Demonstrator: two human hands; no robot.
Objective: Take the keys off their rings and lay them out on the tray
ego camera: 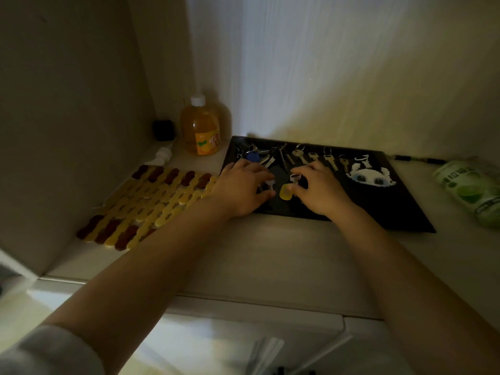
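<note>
A black tray lies on the pale shelf. Along its far edge lie several silver keys, some with rings, and a bunch with a blue tag. My left hand rests on the tray's left part, its fingertips pinching a small silver key. My right hand is just to the right, its fingertips on another silver key joined to a yellow tag between the two hands. A white pixel-figure charm lies on the tray's right part.
An orange drink bottle stands at the back left beside a black cube and a white pump head. A yellow and brown bead mat lies left of the tray. A green packet lies at the right.
</note>
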